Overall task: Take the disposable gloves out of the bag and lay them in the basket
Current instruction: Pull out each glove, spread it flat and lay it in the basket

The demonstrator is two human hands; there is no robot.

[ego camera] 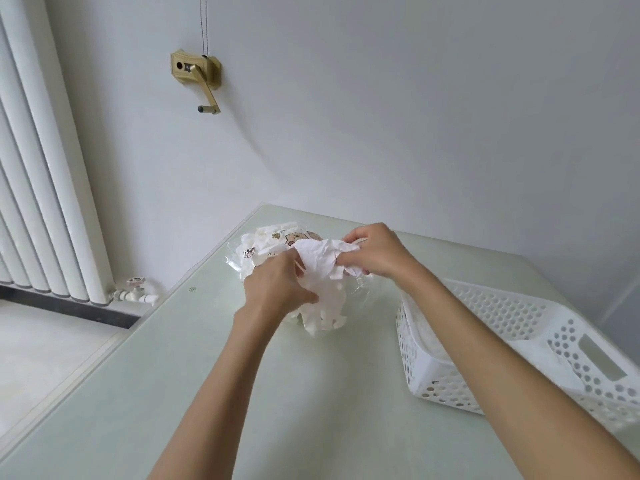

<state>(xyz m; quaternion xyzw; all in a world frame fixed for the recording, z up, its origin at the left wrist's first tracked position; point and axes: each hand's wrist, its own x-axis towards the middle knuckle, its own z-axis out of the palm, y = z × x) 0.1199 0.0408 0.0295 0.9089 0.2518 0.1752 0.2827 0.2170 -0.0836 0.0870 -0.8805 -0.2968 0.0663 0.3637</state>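
head view. left hand (277, 289): fingers curled, gripping the near side of a crumpled white disposable glove (320, 259). right hand (372, 252): fingers curled, pinching the far end of the same glove, just across from the left hand. the glove is stretched between the two hands, above the bag.

bag (263, 252): clear plastic with printed cartoon figures, lying on the table (214, 358) under and just beyond the left hand; more white gloves (322, 317) spill from its near mouth below the left hand.

basket (519, 323): white perforated plastic, off to the right of the right forearm, well apart from the bag; something pale lies at its near left corner, too hidden to name.

risks, as judged: thin film likely clings, so several gloves could lift together; a hard pull between both hands could tear the glove; the light bag could drag along the table.
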